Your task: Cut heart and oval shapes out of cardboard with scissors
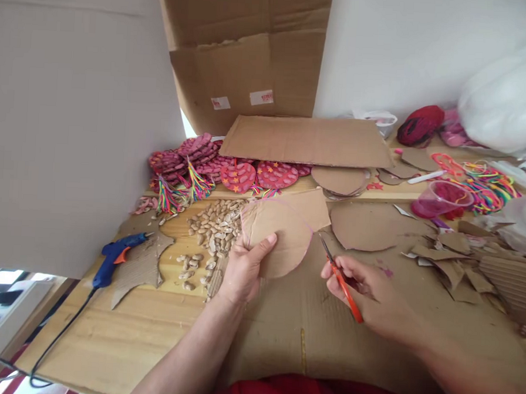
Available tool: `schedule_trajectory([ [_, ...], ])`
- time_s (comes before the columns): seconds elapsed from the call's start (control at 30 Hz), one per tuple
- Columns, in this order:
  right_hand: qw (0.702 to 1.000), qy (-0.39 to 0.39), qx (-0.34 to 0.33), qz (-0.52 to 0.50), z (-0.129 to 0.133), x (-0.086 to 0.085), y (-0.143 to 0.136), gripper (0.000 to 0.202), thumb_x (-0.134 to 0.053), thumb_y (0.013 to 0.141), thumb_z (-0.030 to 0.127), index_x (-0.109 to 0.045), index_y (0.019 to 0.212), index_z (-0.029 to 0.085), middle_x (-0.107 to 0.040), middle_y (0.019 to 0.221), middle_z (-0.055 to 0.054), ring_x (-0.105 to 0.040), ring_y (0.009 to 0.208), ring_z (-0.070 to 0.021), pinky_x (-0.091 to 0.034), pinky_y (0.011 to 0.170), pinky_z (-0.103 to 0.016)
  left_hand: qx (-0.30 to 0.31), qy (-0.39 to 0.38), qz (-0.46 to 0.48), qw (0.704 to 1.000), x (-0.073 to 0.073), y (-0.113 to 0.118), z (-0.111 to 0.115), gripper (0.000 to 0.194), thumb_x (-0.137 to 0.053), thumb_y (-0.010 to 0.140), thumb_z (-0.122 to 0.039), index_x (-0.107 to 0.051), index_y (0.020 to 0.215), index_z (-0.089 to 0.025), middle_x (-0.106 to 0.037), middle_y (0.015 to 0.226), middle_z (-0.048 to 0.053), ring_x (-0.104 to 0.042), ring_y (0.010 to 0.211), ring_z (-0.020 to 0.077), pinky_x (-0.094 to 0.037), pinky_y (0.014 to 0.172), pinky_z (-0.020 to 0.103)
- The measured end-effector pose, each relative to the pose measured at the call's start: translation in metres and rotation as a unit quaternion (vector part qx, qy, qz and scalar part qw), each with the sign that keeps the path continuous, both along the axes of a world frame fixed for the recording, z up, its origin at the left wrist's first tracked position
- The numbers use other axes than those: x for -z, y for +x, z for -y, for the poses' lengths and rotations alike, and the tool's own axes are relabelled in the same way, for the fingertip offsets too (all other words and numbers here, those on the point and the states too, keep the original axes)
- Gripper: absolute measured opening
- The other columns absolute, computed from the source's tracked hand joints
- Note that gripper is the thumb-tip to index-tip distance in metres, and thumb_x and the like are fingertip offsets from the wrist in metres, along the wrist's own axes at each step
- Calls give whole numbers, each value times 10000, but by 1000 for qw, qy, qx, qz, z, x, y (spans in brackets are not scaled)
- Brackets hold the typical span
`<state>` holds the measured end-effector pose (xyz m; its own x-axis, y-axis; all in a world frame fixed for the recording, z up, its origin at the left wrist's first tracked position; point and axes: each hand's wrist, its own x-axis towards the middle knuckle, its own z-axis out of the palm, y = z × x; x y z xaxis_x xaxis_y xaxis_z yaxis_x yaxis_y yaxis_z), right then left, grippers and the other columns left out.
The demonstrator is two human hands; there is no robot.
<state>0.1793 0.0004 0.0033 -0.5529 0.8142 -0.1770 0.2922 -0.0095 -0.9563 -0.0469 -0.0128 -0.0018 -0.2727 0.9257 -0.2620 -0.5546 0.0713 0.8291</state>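
Observation:
My left hand [247, 267] grips a piece of cardboard [282, 239], thumb on top and fingers underneath. A thin pink curved line is drawn on the piece; its lower edge is rounded, and a squarish flap sticks out at its upper right. Just right of it, my right hand [357, 287] is closed around scissors [341, 283] with red-orange handles. Their dark blades point up and left, near the cardboard's right edge but apart from it. Behind the scissors a rounded cardboard piece [365, 226] lies flat on the work surface.
Peanuts [217, 221] lie left of my left hand. A blue glue gun [112, 259] rests farther left on a cardboard scrap, its cord trailing down. Decorated red pieces [237, 177] and a cardboard sheet [305, 140] are behind. At right are a pink cup [441, 199], colored strings [488, 188] and scraps [456, 266].

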Motion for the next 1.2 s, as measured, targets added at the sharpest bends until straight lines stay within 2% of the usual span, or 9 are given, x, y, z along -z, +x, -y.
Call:
schedule_trajectory([
  [0.2,999,22,0,35,0,8,8,283,-570,971,457,-537,828,214,-467,758,15,-417,682,-148,-331,600,-296,0,-15,-38,999,0,5,5,634,-886,684,-291,-667,1271,-196,-777,1130,95,-745,1019,270,-576,940,371],
  [0.47,999,11,-4,45,3,-1,7,358,-596,953,403,-410,702,226,-336,661,47,-333,602,-132,-240,550,-305,35,-26,-52,998,1,13,10,652,-868,718,-304,-643,1320,-190,-770,1148,112,-740,1037,297,-584,940,403],
  [0.77,999,16,-6,47,6,1,10,400,-491,993,517,-431,727,223,-455,683,33,-403,592,-129,-274,550,-297,45,-22,-53,997,2,17,13,670,-880,703,-309,-647,1317,-175,-764,1157,130,-729,1065,318,-589,933,421],
  [1.2,998,19,5,51,5,4,12,426,-494,986,538,-413,708,226,-439,671,35,-400,594,-132,-303,554,-287,43,-30,-56,997,6,18,14,625,-882,698,-303,-674,1275,-183,-767,1150,124,-722,1086,319,-580,955,432],
])
